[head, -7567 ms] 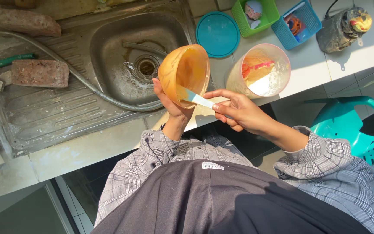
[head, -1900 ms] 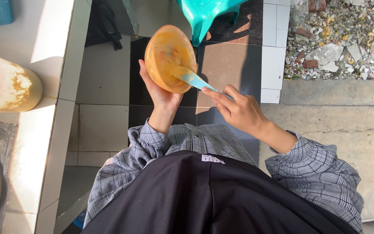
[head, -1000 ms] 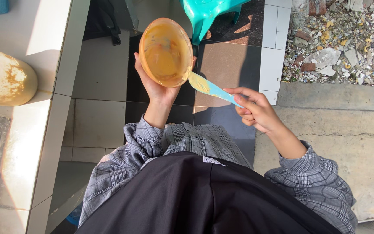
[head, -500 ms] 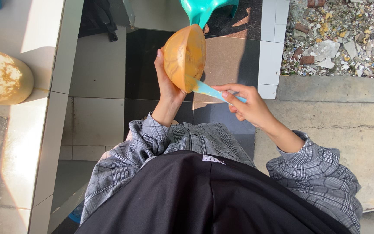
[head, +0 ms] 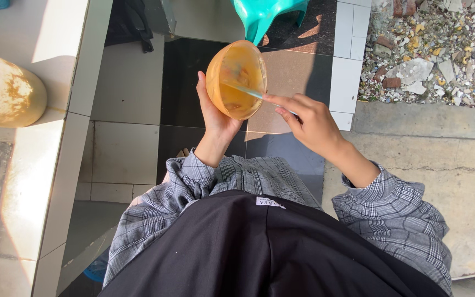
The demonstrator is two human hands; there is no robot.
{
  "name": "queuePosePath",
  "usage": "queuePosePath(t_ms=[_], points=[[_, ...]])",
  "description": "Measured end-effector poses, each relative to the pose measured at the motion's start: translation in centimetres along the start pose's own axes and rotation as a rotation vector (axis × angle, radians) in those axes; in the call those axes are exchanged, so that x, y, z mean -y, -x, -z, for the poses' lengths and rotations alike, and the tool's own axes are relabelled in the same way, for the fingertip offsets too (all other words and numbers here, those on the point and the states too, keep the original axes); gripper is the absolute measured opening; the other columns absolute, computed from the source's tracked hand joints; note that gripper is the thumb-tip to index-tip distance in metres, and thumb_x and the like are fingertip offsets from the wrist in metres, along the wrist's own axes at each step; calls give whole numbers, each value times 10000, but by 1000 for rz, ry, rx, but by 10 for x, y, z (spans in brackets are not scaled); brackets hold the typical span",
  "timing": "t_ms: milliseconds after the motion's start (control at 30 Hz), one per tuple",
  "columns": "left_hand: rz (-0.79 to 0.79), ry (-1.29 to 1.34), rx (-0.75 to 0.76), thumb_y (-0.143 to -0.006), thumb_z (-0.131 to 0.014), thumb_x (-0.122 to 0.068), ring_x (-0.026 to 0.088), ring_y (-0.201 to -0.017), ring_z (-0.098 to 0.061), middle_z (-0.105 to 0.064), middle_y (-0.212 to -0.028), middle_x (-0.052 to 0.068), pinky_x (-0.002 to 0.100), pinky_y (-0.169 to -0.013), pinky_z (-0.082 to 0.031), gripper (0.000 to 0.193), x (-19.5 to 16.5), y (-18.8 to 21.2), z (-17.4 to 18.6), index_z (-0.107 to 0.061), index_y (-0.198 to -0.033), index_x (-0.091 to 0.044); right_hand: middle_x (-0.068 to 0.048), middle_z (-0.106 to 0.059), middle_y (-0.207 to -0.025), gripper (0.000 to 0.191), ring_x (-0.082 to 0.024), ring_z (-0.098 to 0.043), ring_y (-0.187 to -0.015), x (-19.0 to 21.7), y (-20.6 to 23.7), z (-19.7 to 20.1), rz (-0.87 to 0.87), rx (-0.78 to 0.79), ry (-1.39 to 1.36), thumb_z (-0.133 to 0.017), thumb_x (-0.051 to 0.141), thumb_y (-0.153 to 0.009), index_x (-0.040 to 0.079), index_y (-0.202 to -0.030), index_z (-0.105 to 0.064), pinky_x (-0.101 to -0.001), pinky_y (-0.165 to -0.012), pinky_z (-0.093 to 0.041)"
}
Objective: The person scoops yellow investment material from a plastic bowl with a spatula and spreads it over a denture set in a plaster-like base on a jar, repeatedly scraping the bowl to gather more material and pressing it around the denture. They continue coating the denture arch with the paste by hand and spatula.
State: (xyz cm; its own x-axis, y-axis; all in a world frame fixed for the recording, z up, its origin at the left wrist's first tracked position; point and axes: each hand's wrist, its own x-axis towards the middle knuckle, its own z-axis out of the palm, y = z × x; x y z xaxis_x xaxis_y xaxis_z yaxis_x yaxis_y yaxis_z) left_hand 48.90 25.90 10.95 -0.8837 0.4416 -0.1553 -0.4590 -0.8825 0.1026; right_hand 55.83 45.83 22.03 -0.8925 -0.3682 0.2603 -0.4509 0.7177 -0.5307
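left hand (head: 215,118) cups the round orange plastic bowl (head: 236,80) from behind, fingers curled tight on it, w/ its open side tipped to the camera. right hand (head: 309,118) pinches a thin light-blue plastic spatula (head: 246,92), tip inside the bowl. teal plastic chair (head: 268,14) is just above the bowl.

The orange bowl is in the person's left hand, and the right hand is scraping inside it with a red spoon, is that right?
Nearly. The orange bowl does sit in the left hand, and the right hand does work a tool inside it, but the head view shows a pale blue spatula, not a red spoon.
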Motion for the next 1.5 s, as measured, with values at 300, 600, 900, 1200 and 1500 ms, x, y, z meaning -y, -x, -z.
queuePosePath(t_ms=[300,600,900,1200,1500], points=[[-178,-19,-13,-1007,-449,-679,298,-1341,-563,-537,-1476,126,502,-1110,-506,759,-9,-2,5,-488,-1484,-90,-70,-603,-843,411,-200,-592,-667,13,0,-17,-121,162,-297,-649,119,-1010,165,-1419,-635,-360,-595,-479],[-391,7,-135,-994,-444,-683,311,-1293,-588,-577,-1408,142,507,-1089,-509,749,-60,11,18,-537,-1421,-75,2,-578,-723,291,-27,-445,-523,9,-81,-25,-373,342,-765,-626,188,-1047,156,-1328,-696,-225,-482,-360],[-793,82,-206,-998,-452,-653,290,-1314,-590,-577,-1430,96,488,-1097,-525,706,-175,49,14,-532,-1431,-101,-55,-559,-706,337,-141,-534,-563,47,-205,-83,282,421,-220,-727,129,-970,162,-1304,-699,-334,-544,-432],[-1224,213,-205,-1001,-447,-640,302,-1331,-577,-556,-1461,80,515,-1107,-526,690,-303,102,1,-484,-1478,-142,-51,-555,-815,483,-183,-572,-629,108,-336,-144,864,524,-270,-761,49,-911,169,-1367,-653,-354,-545,-447],[-1773,-59,-284,-1055,-406,-609,277,-1440,-518,-512,-1524,52,508,-1235,-466,613,-393,167,21,-490,-1491,-186,-46,-733,-853,220,-173,-695,-649,179,-490,-220,657,622,-306,-762,151,-975,119,-1176,-678,-278,-571,-507]])
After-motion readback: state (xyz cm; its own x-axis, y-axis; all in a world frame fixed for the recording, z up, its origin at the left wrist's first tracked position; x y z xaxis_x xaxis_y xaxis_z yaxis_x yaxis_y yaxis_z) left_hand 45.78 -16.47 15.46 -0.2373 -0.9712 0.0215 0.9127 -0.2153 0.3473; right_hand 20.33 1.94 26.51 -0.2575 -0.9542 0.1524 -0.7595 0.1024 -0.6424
